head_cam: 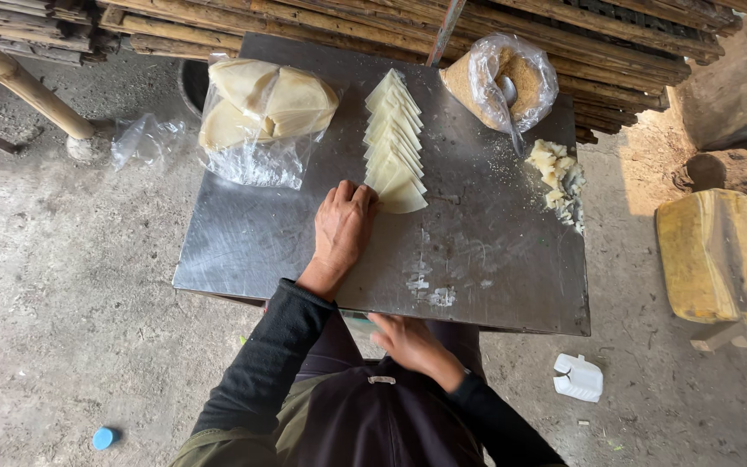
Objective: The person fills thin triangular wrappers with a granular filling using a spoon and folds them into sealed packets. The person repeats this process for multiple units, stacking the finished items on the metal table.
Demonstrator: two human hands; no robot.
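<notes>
A row of pale yellow folded dough wrappers (pixel 395 143) lies overlapped down the middle of a square metal table (pixel 252 242). My left hand (pixel 343 227) rests flat on the tabletop, its fingertips touching the nearest wrapper in the row. My right hand (pixel 410 343) is below the table's near edge, over my dark apron, fingers loosely curled and holding nothing I can see. A clear plastic bag of round dough sheets (pixel 263 112) sits at the table's far left.
A plastic bag of brown granules with a spoon (pixel 503 79) stands at the far right corner, beside a heap of pale chunks (pixel 557 177). Stacked bamboo poles (pixel 564 43) lie behind. A yellow jerrycan (pixel 715 255), a white plastic piece (pixel 577 377) and a blue cap (pixel 103 438) are on the ground.
</notes>
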